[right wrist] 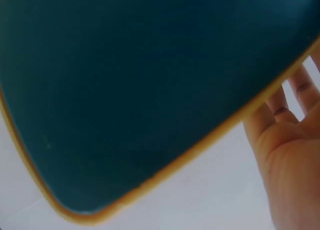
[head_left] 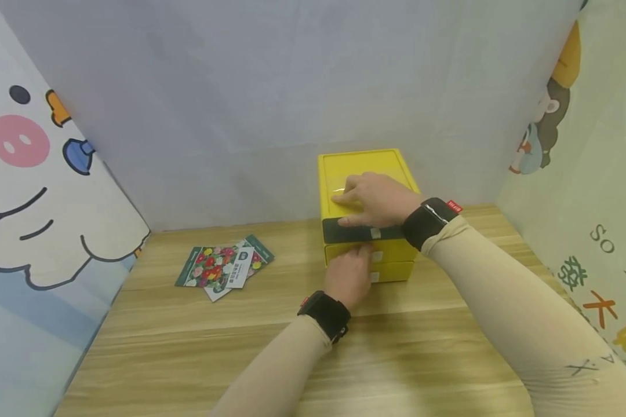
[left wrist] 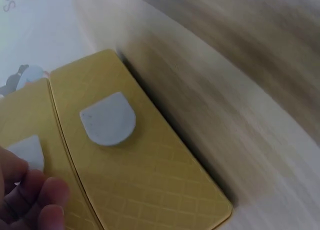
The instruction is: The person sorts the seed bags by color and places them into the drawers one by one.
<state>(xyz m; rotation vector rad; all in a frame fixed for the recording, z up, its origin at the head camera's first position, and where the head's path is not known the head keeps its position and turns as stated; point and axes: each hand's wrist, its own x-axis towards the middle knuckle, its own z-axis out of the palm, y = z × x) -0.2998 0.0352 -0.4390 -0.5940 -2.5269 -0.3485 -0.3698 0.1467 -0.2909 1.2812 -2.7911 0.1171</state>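
Note:
A small yellow drawer box point(head_left: 369, 271) stands against the back wall, with a dark teal top front point(right wrist: 130, 90) edged in yellow and two yellow drawer fronts point(left wrist: 145, 185) below. My right hand point(head_left: 383, 200) rests on the lid, fingers extended and thumb near the dark front's upper edge. At the upper yellow drawer, my left hand point(head_left: 348, 277) has its fingers curled at a white pull tab point(left wrist: 29, 151), pinching it. The lower drawer's white tab point(left wrist: 109, 119) is untouched. Both yellow drawers look closed.
Several flower seed packets point(head_left: 216, 267) lie overlapping on the wooden table point(head_left: 188, 353), left of the box. A grey cloth wall point(head_left: 240, 116) rises behind; printed panels with cartoon figures flank both sides.

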